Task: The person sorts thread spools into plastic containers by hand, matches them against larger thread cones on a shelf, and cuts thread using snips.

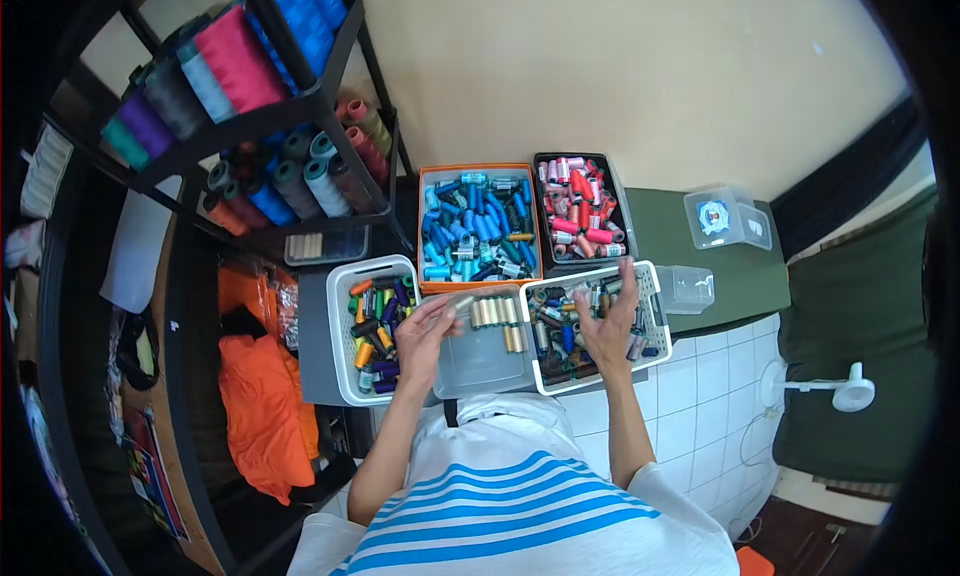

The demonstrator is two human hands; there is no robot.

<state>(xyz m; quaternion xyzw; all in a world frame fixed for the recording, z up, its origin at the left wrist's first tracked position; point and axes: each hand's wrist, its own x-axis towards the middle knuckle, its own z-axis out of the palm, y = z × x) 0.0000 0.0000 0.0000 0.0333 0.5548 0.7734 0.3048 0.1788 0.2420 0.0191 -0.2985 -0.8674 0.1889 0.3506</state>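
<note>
In the head view, my left hand (424, 340) is over the left side of a clear plastic box (466, 368), where cream thread spools (492, 312) make rows at the far right part. Its fingers are close together beside one tilted pale spool (462, 303); whether they clamp it, I cannot tell. My right hand (606, 328) is above the right white basket (657, 316) of mixed spools, fingers wide apart. I judge the step is arranging the cream spools in rows. The next move calls for a small, exact pinch, without disturbing them. Farther are an orange-rimmed box (480, 167) of blue spools (478, 221) and, right of it, red and pink spools (582, 208).
</note>
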